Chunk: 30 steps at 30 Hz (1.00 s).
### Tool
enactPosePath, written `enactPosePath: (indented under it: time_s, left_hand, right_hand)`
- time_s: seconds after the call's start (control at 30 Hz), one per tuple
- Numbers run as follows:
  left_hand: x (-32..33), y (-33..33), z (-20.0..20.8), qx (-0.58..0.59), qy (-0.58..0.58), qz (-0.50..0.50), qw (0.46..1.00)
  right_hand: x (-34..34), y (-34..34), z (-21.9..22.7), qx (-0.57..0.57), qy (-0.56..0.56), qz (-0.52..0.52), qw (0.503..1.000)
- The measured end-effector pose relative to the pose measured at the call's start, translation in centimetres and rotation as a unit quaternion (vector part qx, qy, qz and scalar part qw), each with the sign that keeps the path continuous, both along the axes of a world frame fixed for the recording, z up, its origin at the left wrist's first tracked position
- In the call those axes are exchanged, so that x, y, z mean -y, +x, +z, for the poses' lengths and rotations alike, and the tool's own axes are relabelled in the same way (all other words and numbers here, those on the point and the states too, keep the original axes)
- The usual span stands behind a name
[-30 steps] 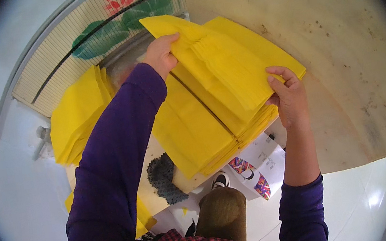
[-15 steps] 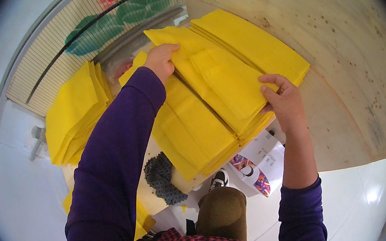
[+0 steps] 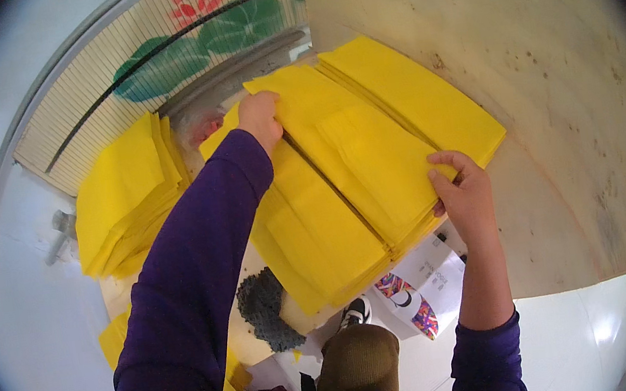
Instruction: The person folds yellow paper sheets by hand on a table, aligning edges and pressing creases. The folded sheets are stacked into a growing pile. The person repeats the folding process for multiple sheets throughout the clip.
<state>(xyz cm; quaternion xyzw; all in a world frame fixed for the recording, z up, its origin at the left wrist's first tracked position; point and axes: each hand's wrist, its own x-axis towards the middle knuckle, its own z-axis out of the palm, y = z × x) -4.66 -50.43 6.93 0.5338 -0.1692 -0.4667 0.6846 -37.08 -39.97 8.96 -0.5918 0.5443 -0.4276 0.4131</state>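
My left hand (image 3: pixel 262 117) rests on the far end of a stack of yellow sheets (image 3: pixel 370 149), its fingers pressing the top sheet. My right hand (image 3: pixel 466 191) grips the near edge of that same stack, thumb on top. A second yellow stack (image 3: pixel 317 226) lies beside it on the left, partly under my left forearm. Both sleeves are purple.
A pale wooden board (image 3: pixel 550 88) carries the stacks on the right. Another pile of yellow sheets (image 3: pixel 121 195) sits at the left. A slatted panel with painted lotus flowers (image 3: pixel 178 48) lies behind. Below are a dark knitted cloth (image 3: pixel 265 311), a printed white bag (image 3: pixel 422 291) and a shoe (image 3: pixel 355 314).
Both hands have shifted the top yellow stack slightly to the right and flatter onto the board. My right hand slid down along its near edge.
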Motion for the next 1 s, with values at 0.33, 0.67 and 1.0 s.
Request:
enactPosePath:
  time_s: [0.33,0.67,1.0]
  left_hand:
    - [-0.2,-0.9,1.4,-0.021,-0.124,0.000,0.992]
    - [0.5,0.2,-0.3,-0.016,-0.085,-0.062,0.994]
    - [-1.5,-2.3,2.3,0.169,-0.037,0.062,0.983]
  right_hand:
    - [-0.6,-0.6,0.0,0.008,-0.019,-0.011,1.000]
    - [0.0,-0.6,-2.4,-0.044,-0.034,-0.022,0.998]
    - [-0.3,-0.9,-2.4,-0.050,-0.064,-0.011,0.997]
